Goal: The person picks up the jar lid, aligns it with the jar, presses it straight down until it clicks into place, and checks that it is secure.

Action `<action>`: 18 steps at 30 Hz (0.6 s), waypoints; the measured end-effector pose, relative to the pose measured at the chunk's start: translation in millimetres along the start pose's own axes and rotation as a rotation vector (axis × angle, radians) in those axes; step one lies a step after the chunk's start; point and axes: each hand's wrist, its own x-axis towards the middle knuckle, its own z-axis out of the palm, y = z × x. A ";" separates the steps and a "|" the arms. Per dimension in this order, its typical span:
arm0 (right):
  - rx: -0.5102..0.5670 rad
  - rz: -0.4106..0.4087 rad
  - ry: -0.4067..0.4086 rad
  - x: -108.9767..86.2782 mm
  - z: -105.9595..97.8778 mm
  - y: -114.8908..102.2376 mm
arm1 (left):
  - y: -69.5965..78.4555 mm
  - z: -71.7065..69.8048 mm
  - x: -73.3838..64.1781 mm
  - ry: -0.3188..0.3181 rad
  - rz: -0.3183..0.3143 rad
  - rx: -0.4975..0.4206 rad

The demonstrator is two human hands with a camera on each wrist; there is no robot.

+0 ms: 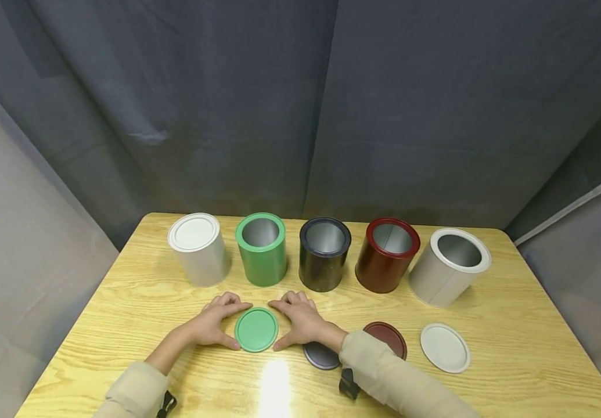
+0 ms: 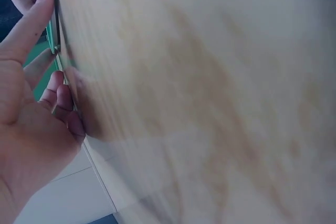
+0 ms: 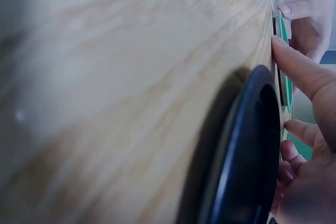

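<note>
A round green lid (image 1: 256, 330) lies on the wooden table. My left hand (image 1: 216, 320) is at its left side, with thumb and forefinger spread along the rim and the other fingers curled on the table. On the opposite side, my right hand (image 1: 302, 318) spreads its thumb and forefinger close to the rim. In the left wrist view the thumb (image 2: 31, 22) meets or nearly meets the lid's edge. Behind the hands stands an uncovered green can (image 1: 263, 258). A black lid (image 1: 322, 355) lies partly under my right wrist.
A white can (image 1: 201, 258) with its top covered stands far left. Uncovered black (image 1: 322, 264), dark red (image 1: 381, 267) and white (image 1: 441, 278) cans continue the row rightward. A dark red lid (image 1: 386, 337), partly behind the sleeve, and a white lid (image 1: 445, 348) lie at right.
</note>
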 end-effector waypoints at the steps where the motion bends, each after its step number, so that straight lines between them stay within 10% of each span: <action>1: -0.005 0.000 -0.001 -0.1 -0.1 -0.1 | 0.5 -0.3 0.1 -0.004 0.000 -0.001; 18: -0.043 -0.014 0.007 2.8 1.5 -0.5 | 4.5 0.3 -0.4 0.003 0.011 0.053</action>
